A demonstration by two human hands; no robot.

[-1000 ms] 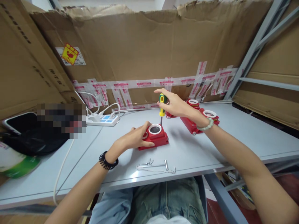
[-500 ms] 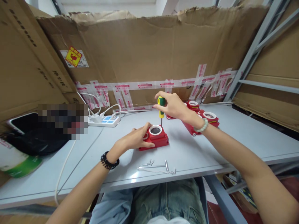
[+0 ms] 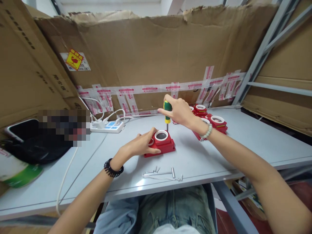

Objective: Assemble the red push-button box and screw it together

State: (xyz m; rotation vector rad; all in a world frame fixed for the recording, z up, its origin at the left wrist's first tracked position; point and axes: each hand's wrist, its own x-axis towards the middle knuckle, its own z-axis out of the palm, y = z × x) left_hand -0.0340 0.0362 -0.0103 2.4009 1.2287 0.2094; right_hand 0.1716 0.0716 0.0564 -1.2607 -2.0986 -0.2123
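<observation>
My left hand [image 3: 141, 143] grips the left side of a red box with white rings [image 3: 165, 145], which rests on the table. A green and yellow screwdriver [image 3: 167, 112] is in my right hand [image 3: 179, 112], closed around its handle. It stands upright, its shaft reaching down to the far edge of the red box. Where the tip sits is hidden behind the box. Closer to me lie a small metal T-shaped bar [image 3: 161, 174] with a thin cord or chain and several screws [image 3: 154, 169].
More red boxes with white rings [image 3: 217, 121] stand to the right, partly behind my right wrist. At the back left is a power strip [image 3: 110, 126] with white cables. A black bag [image 3: 41, 149] and a green-white container [image 3: 21, 174] are far left. Cardboard [image 3: 146, 55] walls the back.
The view has shifted very slightly. My right fingers have changed their hold a little on the screwdriver handle; my left hand and the red box stay put.
</observation>
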